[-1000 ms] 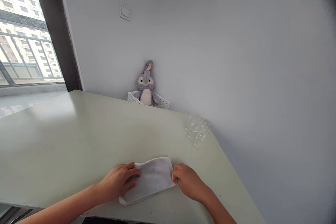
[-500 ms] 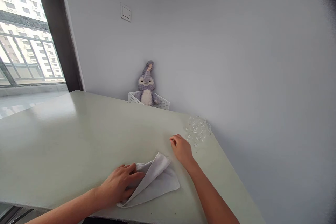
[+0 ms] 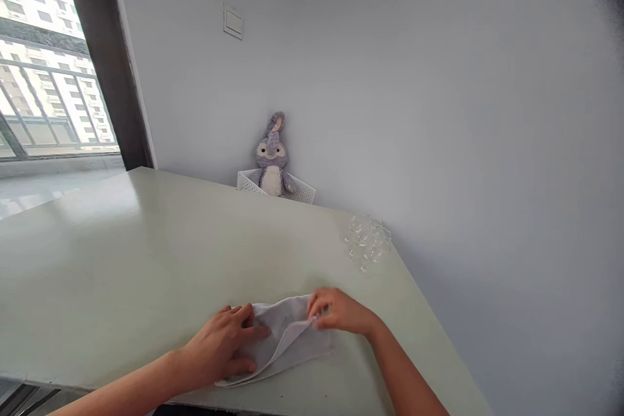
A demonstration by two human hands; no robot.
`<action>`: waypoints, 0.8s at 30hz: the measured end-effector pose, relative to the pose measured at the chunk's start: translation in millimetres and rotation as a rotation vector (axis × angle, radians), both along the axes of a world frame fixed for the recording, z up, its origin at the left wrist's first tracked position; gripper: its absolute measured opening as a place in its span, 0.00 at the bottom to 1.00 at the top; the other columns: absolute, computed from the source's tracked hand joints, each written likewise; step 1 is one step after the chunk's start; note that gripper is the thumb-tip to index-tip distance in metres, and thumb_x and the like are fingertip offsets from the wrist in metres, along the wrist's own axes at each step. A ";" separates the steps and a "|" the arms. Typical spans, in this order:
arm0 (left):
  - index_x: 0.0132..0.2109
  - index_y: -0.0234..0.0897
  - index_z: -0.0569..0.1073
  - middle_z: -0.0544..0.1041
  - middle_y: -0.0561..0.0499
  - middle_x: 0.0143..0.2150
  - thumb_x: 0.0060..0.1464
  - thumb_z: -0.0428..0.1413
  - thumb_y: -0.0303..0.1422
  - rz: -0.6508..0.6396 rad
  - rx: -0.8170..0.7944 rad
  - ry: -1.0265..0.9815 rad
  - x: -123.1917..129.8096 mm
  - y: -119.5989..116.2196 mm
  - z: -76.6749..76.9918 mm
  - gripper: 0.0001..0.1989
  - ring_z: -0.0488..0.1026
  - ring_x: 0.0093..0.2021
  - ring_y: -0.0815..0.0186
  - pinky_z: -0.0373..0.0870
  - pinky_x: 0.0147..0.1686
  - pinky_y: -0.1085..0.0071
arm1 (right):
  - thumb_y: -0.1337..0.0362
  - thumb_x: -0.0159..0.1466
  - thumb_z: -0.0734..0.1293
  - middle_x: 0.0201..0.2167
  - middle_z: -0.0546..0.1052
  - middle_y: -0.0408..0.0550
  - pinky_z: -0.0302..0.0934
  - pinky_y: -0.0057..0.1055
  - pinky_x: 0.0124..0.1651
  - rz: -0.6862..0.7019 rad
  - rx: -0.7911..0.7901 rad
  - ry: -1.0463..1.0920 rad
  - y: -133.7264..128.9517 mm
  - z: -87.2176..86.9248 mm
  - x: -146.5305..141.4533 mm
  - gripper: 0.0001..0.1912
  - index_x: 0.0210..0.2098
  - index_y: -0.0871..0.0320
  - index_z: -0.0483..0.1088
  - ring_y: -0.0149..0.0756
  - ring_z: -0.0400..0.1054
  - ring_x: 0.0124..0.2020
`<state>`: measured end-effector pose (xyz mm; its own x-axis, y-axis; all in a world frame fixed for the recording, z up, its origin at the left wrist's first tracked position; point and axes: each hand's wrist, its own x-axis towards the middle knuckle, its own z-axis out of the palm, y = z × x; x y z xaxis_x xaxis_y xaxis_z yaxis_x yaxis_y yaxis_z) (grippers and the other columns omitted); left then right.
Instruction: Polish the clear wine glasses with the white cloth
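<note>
A folded light grey cloth (image 3: 292,348) lies near the front of the pale green table. Resting on its left part is my left hand (image 3: 227,341), palm down with fingers spread, pressing the fabric to the tabletop. At the cloth's right end, my right hand (image 3: 336,311) has its thumb and fingers closed on the edge of the upper layer. That layer is partly lifted, so the fold stands slightly apart from the fabric under it. The fingertips of my right hand are a little blurred.
A heap of small clear pieces with a thin clear strand (image 3: 368,240) lies at the table's right rear corner. Behind the far edge, a grey plush rabbit (image 3: 272,159) sits in a white perforated basket (image 3: 305,192). The table (image 3: 160,260) meets a plain wall; a window is at left.
My right hand has come down and toward me from beside the clear pieces onto the cloth's right end. The cloth's upper layer has shifted there. My left hand stays in place.
</note>
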<state>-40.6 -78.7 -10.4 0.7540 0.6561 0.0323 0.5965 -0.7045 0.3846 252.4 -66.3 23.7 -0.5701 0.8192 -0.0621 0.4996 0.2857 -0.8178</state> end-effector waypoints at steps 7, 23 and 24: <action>0.40 0.44 0.70 0.68 0.51 0.35 0.55 0.47 0.35 0.024 -0.015 -0.045 8.5 5.5 4.6 0.09 0.65 0.35 0.65 0.59 0.33 0.70 | 0.63 0.61 0.57 0.28 0.73 0.43 0.59 0.26 0.33 -0.323 0.187 -0.100 0.8 -0.8 -6.9 0.12 0.31 0.57 0.72 0.31 0.66 0.29; 0.46 0.44 0.66 0.66 0.49 0.44 0.57 0.43 0.34 0.284 0.188 -0.114 -2.7 19.3 -24.6 0.12 0.64 0.43 0.62 0.60 0.44 0.63 | 0.74 0.58 0.56 0.33 0.67 0.46 0.52 0.25 0.25 -0.473 0.534 -0.681 -11.0 -81.2 -33.6 0.11 0.34 0.56 0.66 0.32 0.65 0.28; 0.47 0.44 0.65 0.66 0.49 0.46 0.56 0.44 0.35 0.301 0.208 -0.118 -2.6 22.0 -25.4 0.13 0.64 0.44 0.61 0.60 0.45 0.62 | 0.74 0.58 0.56 0.33 0.67 0.46 0.52 0.26 0.25 -0.487 0.531 -0.693 -12.4 -80.8 -28.1 0.10 0.34 0.56 0.66 0.33 0.65 0.28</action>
